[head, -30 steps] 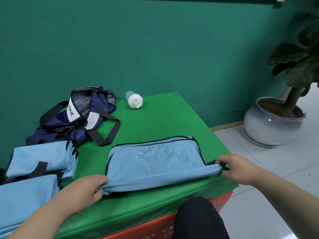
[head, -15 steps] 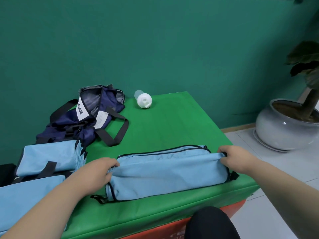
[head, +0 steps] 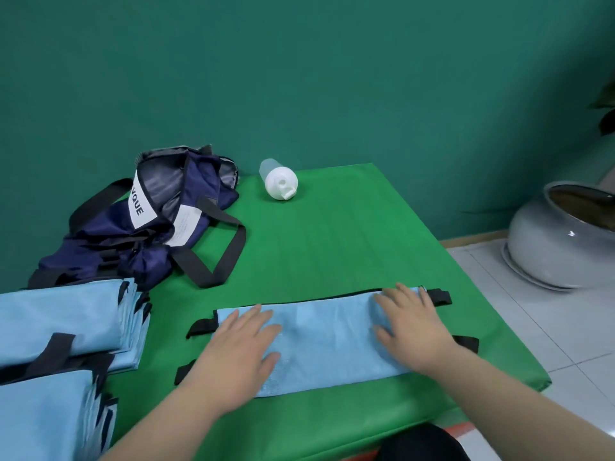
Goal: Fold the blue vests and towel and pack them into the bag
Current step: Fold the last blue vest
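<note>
vest: folded light-blue vest (head: 327, 341) flat on green table (head: 349, 241), near front edge
left hand (head: 238, 356): fingers straight, pressing its left end
right hand (head: 411, 327): fingers spread flat on right end
bag (head: 156, 221): navy, open, back-left
room: bare green between vest and white bottle (head: 279, 184)

One camera, worn on the person's head, gives the only view. It looks forward and down across the green table (head: 332, 244) toward the teal wall (head: 299, 78) behind it. It sits close: both forearms (head: 166, 420) enter from the bottom edge, and the left hand (head: 243, 347) and right hand (head: 412, 327) fill the lower middle. The wide lens also takes in the tiled floor (head: 549, 331) and a grey pot (head: 549, 257) at right.
</note>
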Available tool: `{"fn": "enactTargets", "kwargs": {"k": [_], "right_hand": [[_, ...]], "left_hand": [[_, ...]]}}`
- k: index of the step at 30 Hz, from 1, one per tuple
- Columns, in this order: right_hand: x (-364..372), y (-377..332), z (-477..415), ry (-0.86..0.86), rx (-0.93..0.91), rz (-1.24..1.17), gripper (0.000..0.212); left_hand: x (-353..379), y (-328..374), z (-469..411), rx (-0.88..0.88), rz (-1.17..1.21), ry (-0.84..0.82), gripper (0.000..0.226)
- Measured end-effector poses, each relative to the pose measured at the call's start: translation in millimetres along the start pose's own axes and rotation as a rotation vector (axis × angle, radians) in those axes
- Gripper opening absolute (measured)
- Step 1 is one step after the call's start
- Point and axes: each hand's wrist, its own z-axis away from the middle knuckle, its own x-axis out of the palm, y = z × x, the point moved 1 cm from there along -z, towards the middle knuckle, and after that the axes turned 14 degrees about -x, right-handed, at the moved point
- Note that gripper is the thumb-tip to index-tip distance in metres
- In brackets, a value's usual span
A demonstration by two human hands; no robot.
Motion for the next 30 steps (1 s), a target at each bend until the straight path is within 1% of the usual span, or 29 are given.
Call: {"fn": "enactTargets", "kwargs": {"k": [2, 4, 7, 10, 13, 14, 17, 22, 23, 26, 27, 28, 29, 30], "right_hand": [[15.4, -4.4, -0.2, -0.025, -0.006, -0.016, 0.064], [23.3, 2.4, -1.2, -0.027, 0.01, -0.033, 0.069], [28.2, 14.4, -0.6, -0.02, -0.004, -0.02, 0.072], [29.1, 21.6, -5.5, -0.019, -0.02, -0.027, 0.072], [29.6, 31.7, -11.9, -0.021, -0.045, -0.025, 0.071], [29.6, 35.7, -14.0, -0.021, -0.059, -0.024, 0.071], [26.1, 47.5, -22.7, -0.02, -0.106, -0.027, 0.071], [21.2, 64.1, -37.7, -0.077, -0.156, -0.006, 0.074], [19.6, 64.1, -39.8, -0.091, -0.159, -0.002, 0.075], [11.5, 53.9, -43.3, -0.134, -0.14, 0.063, 0.069], [8.4, 47.8, -43.3, -0.139, -0.121, 0.098, 0.068], [4.7, 39.1, -42.5, -0.139, -0.105, 0.123, 0.066], [0.2, 27.3, -40.5, -0.133, -0.097, 0.125, 0.068], [-3.3, 13.1, -37.9, -0.112, -0.099, 0.09, 0.072]], "left_hand": [[19.5, -0.7, 0.1, -0.006, -0.087, -0.107, 0.049], [29.4, -12.8, -1.9, -0.053, -0.133, -0.159, 0.055], [34.7, -33.6, 0.1, -0.124, -0.121, -0.233, 0.064], [34.8, -47.1, 4.3, -0.179, -0.08, -0.226, 0.071], [36.4, -49.6, 9.2, -0.173, -0.089, -0.22, 0.071], [36.3, -48.2, 12.1, -0.178, -0.074, -0.233, 0.07], [40.9, -41.1, 20.5, -0.171, -0.034, -0.204, 0.071], [44.0, -25.4, 32.2, -0.22, 0.023, -0.256, 0.077], [45.4, -24.5, 33.0, -0.219, 0.022, -0.219, 0.078], [39.6, -24.3, 31.3, -0.232, -0.002, -0.248, 0.078], [33.4, -25.2, 30.2, -0.238, -0.026, -0.22, 0.077], [26.7, -26.7, 29.5, -0.239, -0.026, -0.227, 0.079], [24.3, -29.3, 29.3, -0.235, -0.019, -0.208, 0.081], [20.7, -31.6, 30.6, -0.257, 0.01, -0.239, 0.085]]}}
